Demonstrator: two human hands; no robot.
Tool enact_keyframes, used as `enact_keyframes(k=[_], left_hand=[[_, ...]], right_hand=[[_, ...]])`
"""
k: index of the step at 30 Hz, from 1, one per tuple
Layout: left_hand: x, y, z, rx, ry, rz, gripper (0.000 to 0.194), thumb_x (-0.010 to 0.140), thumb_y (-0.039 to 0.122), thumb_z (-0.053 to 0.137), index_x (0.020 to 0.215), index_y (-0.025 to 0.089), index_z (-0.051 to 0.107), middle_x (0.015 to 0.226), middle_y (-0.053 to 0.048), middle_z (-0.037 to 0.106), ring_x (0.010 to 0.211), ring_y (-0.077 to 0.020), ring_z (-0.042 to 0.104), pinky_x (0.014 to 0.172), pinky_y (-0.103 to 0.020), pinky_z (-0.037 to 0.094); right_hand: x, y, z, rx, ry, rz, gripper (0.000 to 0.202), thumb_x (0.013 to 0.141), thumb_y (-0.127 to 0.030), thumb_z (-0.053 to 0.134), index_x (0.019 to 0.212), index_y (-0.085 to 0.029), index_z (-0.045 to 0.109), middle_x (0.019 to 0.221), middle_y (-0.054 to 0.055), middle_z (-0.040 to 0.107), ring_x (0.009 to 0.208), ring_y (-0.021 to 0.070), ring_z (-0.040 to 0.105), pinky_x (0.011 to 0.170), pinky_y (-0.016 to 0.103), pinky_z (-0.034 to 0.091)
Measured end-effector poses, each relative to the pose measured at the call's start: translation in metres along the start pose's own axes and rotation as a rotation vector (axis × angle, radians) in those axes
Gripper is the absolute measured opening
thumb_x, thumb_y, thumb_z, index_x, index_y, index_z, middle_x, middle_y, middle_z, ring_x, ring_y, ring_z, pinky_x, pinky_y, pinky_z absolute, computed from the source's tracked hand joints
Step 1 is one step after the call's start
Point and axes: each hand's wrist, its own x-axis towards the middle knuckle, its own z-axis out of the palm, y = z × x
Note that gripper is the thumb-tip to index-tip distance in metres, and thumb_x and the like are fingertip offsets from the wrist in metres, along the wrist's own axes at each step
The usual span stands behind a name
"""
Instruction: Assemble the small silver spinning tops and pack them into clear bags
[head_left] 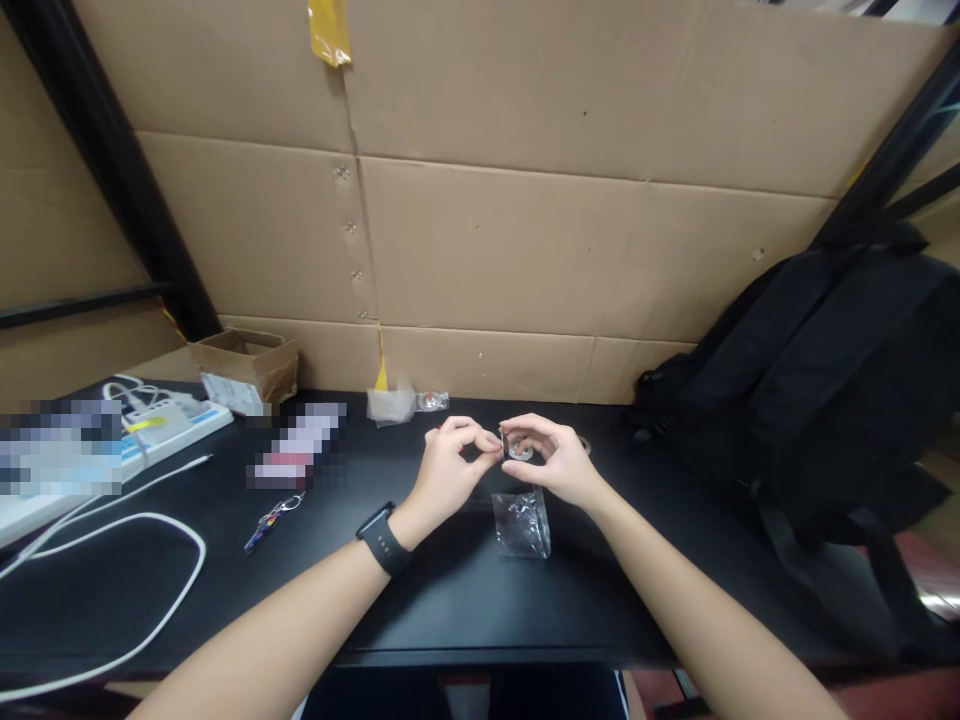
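Above the middle of the black desk, my left hand (455, 462), with a black watch on its wrist, pinches thumb and forefinger together at one side of a small thin flat piece (503, 444). My right hand (556, 460) curls round the other side and grips the piece between thumb and fingers. It is seen nearly edge-on, so its kind cannot be told. A small round silvery thing (521, 452) shows through the gap in my right hand; whether the hand touches it is unclear. Just below the hands lies a crinkled clear plastic bag (523, 525).
A black backpack (832, 400) stands at the right. Leftward are a keychain (274, 522), a blurred-out flat item (300, 447), a white power strip (172, 425), a white cable (199, 560) and an open cardboard box (251, 365). Small plastic packets (391, 405) lie by the cardboard wall.
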Motion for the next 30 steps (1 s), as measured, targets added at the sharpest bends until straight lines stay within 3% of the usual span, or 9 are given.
enact_keyframes(k=[7,15,19,24,30], left_hand=[[0.001,0.009,-0.005,0.192,-0.011,0.046,0.013,0.084,0.02,0.073,0.072,0.024,0.069,0.089,0.001,0.077,0.101,-0.0231,0.061,0.097,-0.046,0.035],[0.001,0.011,-0.007,0.174,-0.022,0.004,0.01,0.081,0.018,0.073,0.075,0.025,0.071,0.087,0.002,0.076,0.101,-0.0223,0.063,0.094,-0.042,0.04],[0.001,0.01,-0.005,0.03,-0.025,-0.043,0.009,0.08,0.015,0.07,0.081,0.024,0.069,0.089,0.0,0.074,0.098,-0.0208,0.066,0.091,-0.037,0.047],[0.002,0.005,-0.002,-0.275,-0.087,-0.196,0.024,0.08,0.018,0.071,0.1,0.022,0.06,0.09,-0.001,0.074,0.087,-0.0189,0.072,0.082,-0.031,0.052],[0.005,0.0,-0.005,-0.367,-0.166,-0.29,0.029,0.081,0.023,0.074,0.105,0.021,0.057,0.086,-0.003,0.076,0.09,-0.0214,0.074,0.084,-0.033,0.053]], right_hand=[[0.0,0.002,0.001,0.064,-0.001,0.04,0.052,0.072,-0.029,0.087,0.121,-0.022,0.07,0.111,0.009,0.071,0.095,0.0207,0.07,0.09,0.038,0.06],[0.0,0.002,0.001,0.019,0.009,-0.014,0.054,0.07,-0.03,0.089,0.121,-0.024,0.071,0.113,0.008,0.069,0.097,0.021,0.069,0.089,0.036,0.06],[0.001,0.001,0.001,-0.037,0.011,-0.04,0.054,0.07,-0.033,0.088,0.121,-0.024,0.071,0.116,0.009,0.069,0.1,0.0222,0.068,0.09,0.037,0.059],[0.002,-0.003,0.0,-0.149,0.011,-0.096,0.049,0.072,-0.034,0.087,0.118,-0.027,0.072,0.122,0.01,0.068,0.103,0.0241,0.068,0.089,0.038,0.059],[0.001,-0.009,-0.002,-0.234,0.003,-0.136,0.032,0.073,-0.033,0.086,0.102,-0.024,0.075,0.12,0.01,0.071,0.105,0.0257,0.07,0.09,0.04,0.059]])
